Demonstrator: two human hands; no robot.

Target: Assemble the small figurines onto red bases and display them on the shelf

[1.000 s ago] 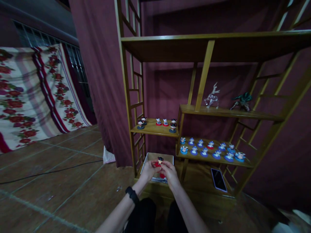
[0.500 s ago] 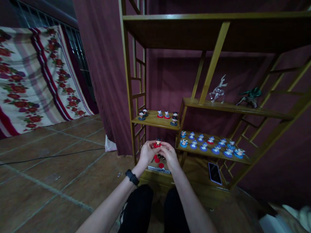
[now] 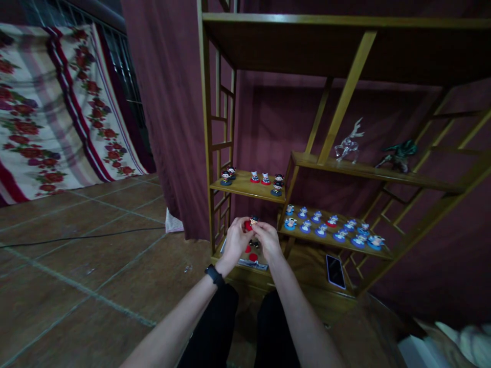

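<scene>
Both hands meet in front of the lower left shelf around a small dark-haired figurine with a red round base. My left hand pinches it at the red base, and my right hand has its fingers closed on the figure's side. The figurine is tilted, its base toward the left; whether figure and base are joined I cannot tell. Below the hands, a red disc and small dark pieces lie on a tray or box lid, partly hidden by my left hand.
The wooden shelf unit carries dark-haired and cat-like figurines at left. Several blue-based figurines stand on the right tier, below a clear deer and a green statuette. A phone lies low right; a cable crosses the floor.
The figurine has gone from upright and facing me to tilted, with its red base turned to the left. My hands stay close together, and the view has shifted slightly.
</scene>
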